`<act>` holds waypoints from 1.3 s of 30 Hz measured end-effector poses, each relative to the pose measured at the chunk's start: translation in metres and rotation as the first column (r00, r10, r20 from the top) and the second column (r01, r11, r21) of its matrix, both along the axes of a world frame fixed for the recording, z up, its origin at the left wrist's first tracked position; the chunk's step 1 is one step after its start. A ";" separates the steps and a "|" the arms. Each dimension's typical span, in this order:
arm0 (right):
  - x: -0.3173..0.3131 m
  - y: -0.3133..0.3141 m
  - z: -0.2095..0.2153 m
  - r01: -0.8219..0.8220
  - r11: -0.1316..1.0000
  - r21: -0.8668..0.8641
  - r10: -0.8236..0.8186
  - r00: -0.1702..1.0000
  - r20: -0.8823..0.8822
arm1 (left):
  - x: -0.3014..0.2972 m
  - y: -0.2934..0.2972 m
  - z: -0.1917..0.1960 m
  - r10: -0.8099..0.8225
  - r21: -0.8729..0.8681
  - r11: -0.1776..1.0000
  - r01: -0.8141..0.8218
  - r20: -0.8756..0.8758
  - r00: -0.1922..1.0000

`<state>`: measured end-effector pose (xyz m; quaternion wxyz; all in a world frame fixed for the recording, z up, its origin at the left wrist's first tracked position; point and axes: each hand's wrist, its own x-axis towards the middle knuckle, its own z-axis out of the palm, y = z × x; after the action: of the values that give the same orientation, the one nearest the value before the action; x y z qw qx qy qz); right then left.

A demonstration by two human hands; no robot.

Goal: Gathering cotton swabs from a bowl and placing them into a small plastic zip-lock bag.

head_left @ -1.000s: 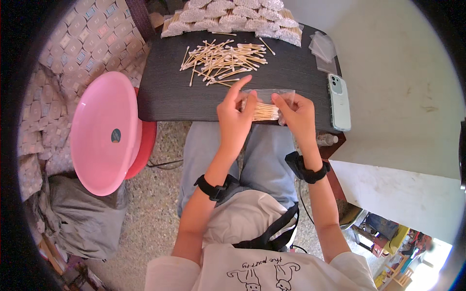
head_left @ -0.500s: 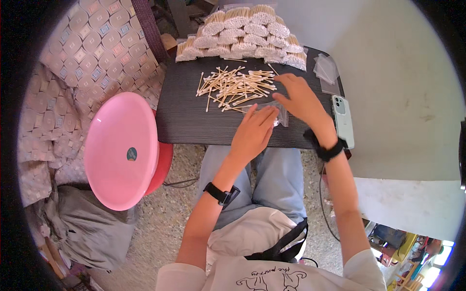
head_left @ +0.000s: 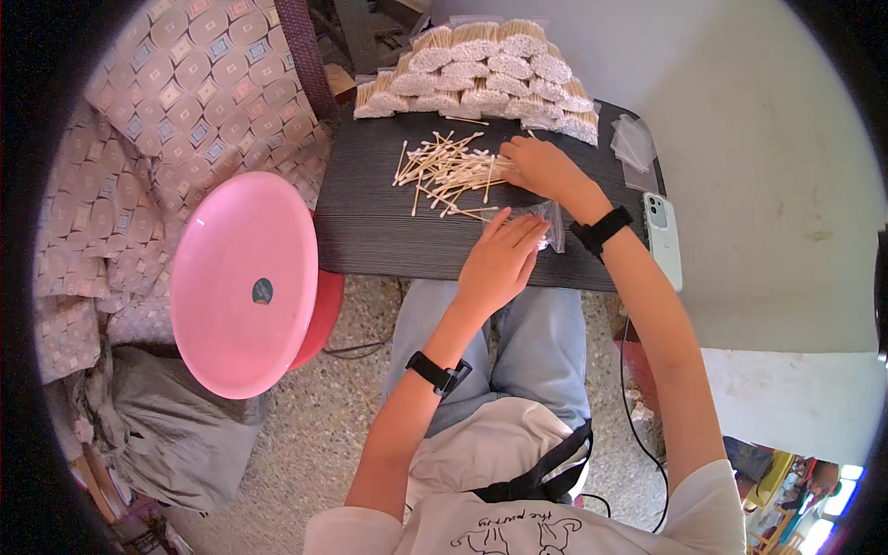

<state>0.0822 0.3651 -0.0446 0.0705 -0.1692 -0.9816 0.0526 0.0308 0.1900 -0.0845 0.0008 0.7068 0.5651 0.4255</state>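
Note:
A loose pile of cotton swabs, wooden sticks with white tips, lies on the dark tabletop. My right hand reaches in at the pile's right side, fingers curled and pinched on some swabs; its fingertips are partly hidden. Closer to me, my left hand lies palm down with fingers stretched over a clear plastic bag. White swab tips show beneath those fingers, by the bag. How much the bag contains is hidden.
Bundles of bagged swabs are stacked along the table's back. Flat clear bags lie at the right edge, above a pale phone. A pink basin stands left of the table, beside patterned cloth. A wall borders the right.
My right hand has moved left onto the pile, and its fingers have closed on swabs there. The left hand stays over the bag. The whole view has shifted slightly.

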 end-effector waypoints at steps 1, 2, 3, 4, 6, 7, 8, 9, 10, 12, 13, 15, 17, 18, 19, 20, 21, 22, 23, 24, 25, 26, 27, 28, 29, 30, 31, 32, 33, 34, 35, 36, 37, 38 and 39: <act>0.003 0.001 -0.003 0.003 1.000 0.000 -0.003 1.000 0.002 | 0.000 0.000 0.000 -0.001 -0.005 1.000 0.001 0.000 1.000; 0.007 0.003 -0.006 -0.033 0.999 0.013 0.033 0.998 -0.052 | 0.000 0.001 0.000 -0.002 -0.010 1.000 0.002 0.001 1.000; 0.011 0.005 -0.009 -0.067 0.997 0.028 0.069 0.992 -0.105 | 0.001 0.001 0.000 -0.005 -0.010 1.000 0.005 0.003 1.000; 0.013 0.004 -0.007 -0.070 0.997 0.026 0.072 0.992 -0.104 | 0.000 0.000 0.000 0.000 -0.008 1.000 0.000 0.006 1.000; 0.018 0.001 -0.003 0.012 1.000 0.014 -0.011 0.999 -0.052 | -0.002 -0.001 -0.001 0.009 -0.009 1.000 -0.009 0.009 1.000; 0.022 0.002 -0.001 0.011 1.000 0.015 -0.010 0.999 -0.050 | -0.001 -0.001 -0.001 0.008 -0.009 1.000 -0.008 0.009 1.000; 0.025 0.003 0.000 0.039 0.999 0.022 -0.037 0.997 -0.066 | -0.001 -0.001 -0.001 0.007 -0.010 1.000 -0.007 0.009 1.000; 0.028 0.004 0.001 0.066 0.997 0.028 -0.064 0.995 -0.083 | -0.002 -0.001 -0.002 0.009 -0.010 1.000 -0.009 0.010 1.000; 0.034 0.010 0.000 0.071 0.997 0.031 -0.069 0.994 -0.080 | 0.000 0.001 -0.001 0.003 -0.007 1.000 -0.003 0.012 1.000; 0.044 0.024 0.000 -0.049 0.999 0.017 0.051 0.976 -0.212 | 0.002 0.003 0.000 -0.009 -0.002 1.000 0.009 0.017 1.000; 0.046 0.026 0.001 -0.048 0.999 0.016 0.050 0.976 -0.211 | 0.002 0.002 0.000 -0.010 -0.008 1.000 0.010 0.029 1.000; 0.053 0.030 0.005 0.022 0.999 -0.047 -0.030 0.982 -0.184 | 0.002 0.002 0.000 -0.014 -0.014 1.000 0.015 0.042 0.999; 0.057 0.025 0.014 0.114 0.985 -0.130 -0.129 0.985 -0.116 | 0.000 0.000 -0.001 0.000 -0.019 1.000 0.000 0.035 0.999; 0.059 0.021 0.017 0.213 0.956 -0.203 -0.225 0.974 -0.039 | -0.002 -0.001 -0.002 0.004 -0.021 1.000 -0.004 0.034 0.999; 0.064 0.020 0.018 0.214 0.956 -0.202 -0.226 0.973 -0.037 | -0.001 0.000 -0.001 0.004 -0.026 1.000 -0.004 0.030 1.000; 0.068 0.018 0.019 0.232 0.939 -0.254 -0.245 0.969 -0.021 | -0.001 0.000 -0.001 0.005 -0.032 0.999 -0.004 0.025 1.000; 0.072 0.017 0.020 0.248 0.919 -0.305 -0.262 0.965 -0.005 | -0.001 -0.001 0.000 0.005 -0.032 0.999 -0.004 0.027 1.000; 0.079 0.020 0.016 0.254 0.919 -0.302 -0.267 0.964 -0.002 | 0.000 0.000 0.001 0.003 -0.037 0.999 -0.001 0.032 0.999; 0.086 0.021 0.011 0.174 0.946 -0.275 -0.203 0.976 -0.079 | 0.002 0.001 0.002 0.000 -0.042 0.999 0.001 0.038 0.999; 0.093 0.023 0.007 0.095 0.966 -0.240 -0.134 0.979 -0.153 | 0.003 0.002 0.003 -0.005 -0.040 0.999 0.007 0.041 0.999; 0.094 0.021 0.007 0.092 0.966 -0.243 -0.132 0.979 -0.153 | 0.002 0.001 0.003 0.002 -0.039 0.999 -0.001 0.035 0.999; 0.096 0.019 0.007 0.102 0.968 -0.229 -0.145 0.973 -0.179 | 0.000 0.000 0.002 0.009 -0.037 0.999 -0.008 0.030 1.000; 0.097 0.017 0.008 0.112 0.970 -0.214 -0.157 0.966 -0.204 | -0.001 -0.001 0.002 0.011 -0.039 0.999 -0.010 0.028 1.000; 0.102 0.020 0.007 0.116 0.970 -0.216 -0.161 0.966 -0.202 | 0.000 0.000 0.002 0.010 -0.031 0.999 -0.009 0.024 1.000; 0.105 0.024 0.006 0.123 0.971 -0.206 -0.167 0.963 -0.213 | 0.002 0.001 0.002 0.009 -0.023 1.000 -0.008 0.020 1.000; 0.109 0.026 0.004 0.129 0.972 -0.196 -0.173 0.959 -0.224 | 0.003 0.001 0.002 0.005 -0.024 1.000 -0.005 0.022 1.000; 0.110 0.025 0.005 0.129 0.972 -0.198 -0.173 0.959 -0.224 | 0.002 0.000 0.002 0.007 -0.025 1.000 -0.006 0.025 1.000; 0.111 0.024 0.007 0.156 0.976 -0.154 -0.185 0.963 -0.194 | 0.002 -0.001 0.003 0.009 -0.026 1.000 -0.008 0.028 1.000; 0.111 0.022 0.008 0.182 0.977 -0.108 -0.198 0.966 -0.164 | 0.001 -0.001 0.003 0.009 -0.029 1.000 -0.008 0.028 1.000; 0.113 0.022 0.007 0.182 0.977 -0.107 -0.198 0.966 -0.164 | 0.000 -0.001 0.003 0.008 -0.032 0.999 -0.007 0.025 1.000; 0.114 0.021 0.007 0.228 0.972 -0.063 -0.236 0.954 -0.186 | 0.000 -0.001 0.003 0.006 -0.035 0.999 -0.006 0.021 1.000; 0.116 0.020 0.006 0.274 0.962 -0.021 -0.272 0.939 -0.209 | 0.000 -0.001 0.003 0.007 -0.035 0.999 -0.006 0.021 1.000; 0.117 0.019 0.004 0.274 0.961 -0.021 -0.272 0.939 -0.209 | 0.000 -0.001 0.003 0.006 -0.034 0.999 -0.005 0.017 1.000; 0.118 0.017 0.002 0.374 0.926 -0.042 -0.375 0.903 -0.209 | 0.001 -0.001 0.004 0.005 -0.033 0.999 -0.004 0.013 1.000; 0.120 0.016 0.001 0.471 0.880 -0.062 -0.473 0.857 -0.206 | 0.002 -0.001 0.004 0.004 -0.034 0.999 -0.003 0.013 1.000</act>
<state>0.2018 0.3806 -0.0439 0.1864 -0.3979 -0.8965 0.0564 0.0324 0.1889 -0.0807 0.0158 0.7029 0.5733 0.4207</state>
